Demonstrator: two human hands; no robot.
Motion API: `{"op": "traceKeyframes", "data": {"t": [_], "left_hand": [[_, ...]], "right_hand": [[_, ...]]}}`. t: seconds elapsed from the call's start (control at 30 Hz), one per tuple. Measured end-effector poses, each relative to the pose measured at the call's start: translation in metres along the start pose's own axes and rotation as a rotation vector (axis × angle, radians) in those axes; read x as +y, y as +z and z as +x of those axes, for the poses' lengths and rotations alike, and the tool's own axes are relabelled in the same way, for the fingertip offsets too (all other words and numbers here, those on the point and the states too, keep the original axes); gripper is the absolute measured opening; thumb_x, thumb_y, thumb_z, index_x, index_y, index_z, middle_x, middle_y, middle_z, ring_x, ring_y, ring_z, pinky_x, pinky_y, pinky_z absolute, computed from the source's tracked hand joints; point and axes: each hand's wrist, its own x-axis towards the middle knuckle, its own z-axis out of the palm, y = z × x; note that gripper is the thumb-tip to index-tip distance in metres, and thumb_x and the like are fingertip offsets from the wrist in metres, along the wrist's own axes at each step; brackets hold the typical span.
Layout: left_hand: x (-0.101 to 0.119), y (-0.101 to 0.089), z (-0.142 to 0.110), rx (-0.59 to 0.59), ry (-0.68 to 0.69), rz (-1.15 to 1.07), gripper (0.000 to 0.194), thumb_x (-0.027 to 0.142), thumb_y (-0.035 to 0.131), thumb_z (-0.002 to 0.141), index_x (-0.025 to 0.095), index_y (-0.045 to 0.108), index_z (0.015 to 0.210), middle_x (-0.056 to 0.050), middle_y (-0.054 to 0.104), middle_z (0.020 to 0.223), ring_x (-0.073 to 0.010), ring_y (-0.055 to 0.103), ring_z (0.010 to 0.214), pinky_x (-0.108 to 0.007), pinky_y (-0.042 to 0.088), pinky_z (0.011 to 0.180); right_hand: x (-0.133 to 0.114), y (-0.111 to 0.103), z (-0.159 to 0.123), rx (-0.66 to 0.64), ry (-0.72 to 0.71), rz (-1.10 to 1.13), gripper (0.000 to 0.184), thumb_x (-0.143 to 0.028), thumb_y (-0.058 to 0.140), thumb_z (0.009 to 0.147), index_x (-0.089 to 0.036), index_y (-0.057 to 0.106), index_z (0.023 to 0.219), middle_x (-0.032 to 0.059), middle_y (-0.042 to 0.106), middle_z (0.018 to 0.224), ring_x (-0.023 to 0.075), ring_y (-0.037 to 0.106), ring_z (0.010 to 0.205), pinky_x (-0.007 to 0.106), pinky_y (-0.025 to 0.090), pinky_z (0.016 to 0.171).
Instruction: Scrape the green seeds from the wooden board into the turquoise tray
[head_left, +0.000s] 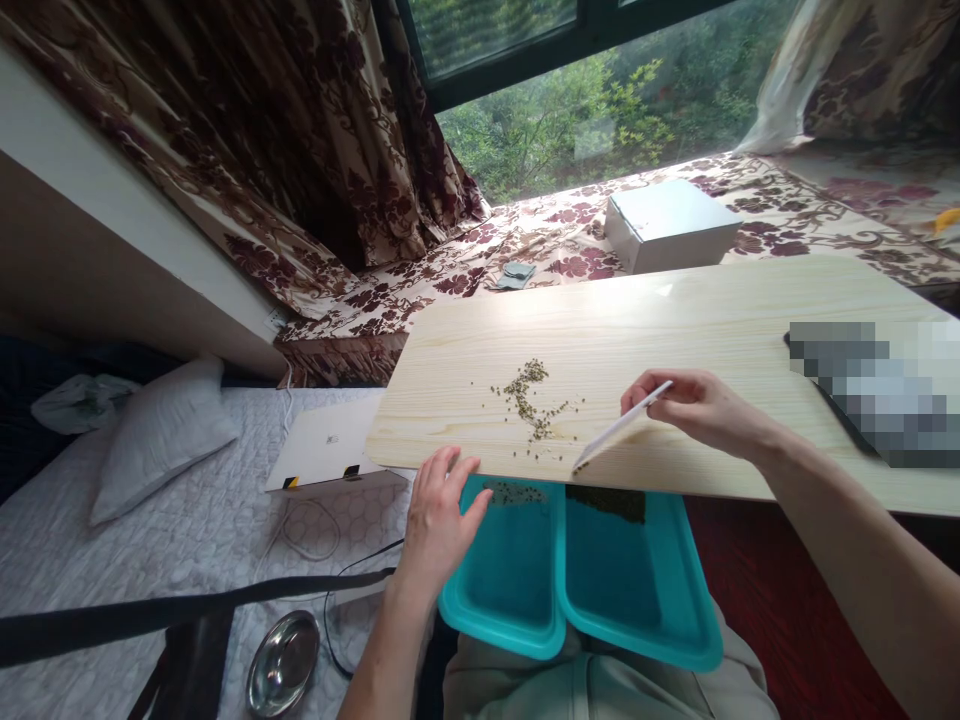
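My right hand (682, 408) is closed around a thin white stick (621, 428), its exact kind unclear. The stick slants down to the left, and its low end touches the tabletop beside a few small greenish-brown grains near the front edge. More of these grains (527, 395) lie in a loose, scattered patch to the left. My left hand (441, 510) has its fingers apart, with fingertips at the table's front edge. Below that edge sits a teal two-part container (561, 590) on my lap. Dark grains (611, 502) lie in its right part; fewer, with whitish bits, show in the left.
The pale wooden table (675, 330) spans the middle. A blurred-out object (885, 395) lies at its right end. Behind stand a white box (675, 220) and a small grey cloth (516, 275). A white carton (330, 440) and a metal bowl (283, 662) are at left.
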Motion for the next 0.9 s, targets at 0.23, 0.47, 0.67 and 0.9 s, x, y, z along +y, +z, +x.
{"op": "traceKeyframes", "data": {"t": [0.23, 0.47, 0.67, 0.9], "left_hand": [[0.001, 0.002, 0.002, -0.006, -0.022, -0.011, 0.027, 0.022, 0.063, 0.093, 0.023, 0.063, 0.12, -0.011, 0.057, 0.128, -0.0305, 0.053, 0.125, -0.052, 0.048, 0.106], [0.001, 0.003, 0.001, -0.002, -0.031, -0.022, 0.027, 0.021, 0.064, 0.092, 0.023, 0.063, 0.119, -0.011, 0.057, 0.128, -0.0306, 0.053, 0.125, -0.052, 0.047, 0.106], [0.001, 0.003, 0.002, 0.005, -0.03, -0.031, 0.025, 0.023, 0.063, 0.093, 0.024, 0.064, 0.118, -0.01, 0.057, 0.127, -0.03, 0.053, 0.124, -0.051, 0.047, 0.107], [0.001, 0.003, 0.001, 0.008, -0.033, -0.04, 0.025, 0.024, 0.062, 0.094, 0.024, 0.064, 0.118, -0.01, 0.057, 0.127, -0.0301, 0.053, 0.125, -0.051, 0.047, 0.106]], "right_hand": [[-0.007, 0.01, 0.006, 0.028, -0.027, -0.013, 0.013, -0.035, 0.069, 0.068, -0.023, 0.068, 0.067, 0.0047, 0.069, 0.068, 0.0202, 0.061, 0.066, 0.03, 0.047, 0.056], [-0.005, 0.007, 0.006, 0.006, -0.01, -0.023, 0.01, -0.032, 0.067, 0.067, -0.022, 0.068, 0.068, 0.0045, 0.069, 0.069, 0.0194, 0.06, 0.065, 0.03, 0.047, 0.057], [-0.004, 0.013, 0.008, -0.029, -0.012, 0.0, 0.009, -0.032, 0.064, 0.066, -0.023, 0.066, 0.067, 0.0039, 0.069, 0.071, 0.0191, 0.059, 0.066, 0.03, 0.045, 0.057], [-0.002, 0.007, 0.0, -0.099, 0.003, 0.003, 0.01, -0.032, 0.062, 0.065, -0.023, 0.063, 0.062, 0.0037, 0.07, 0.068, 0.0194, 0.061, 0.066, 0.033, 0.048, 0.064]]}}
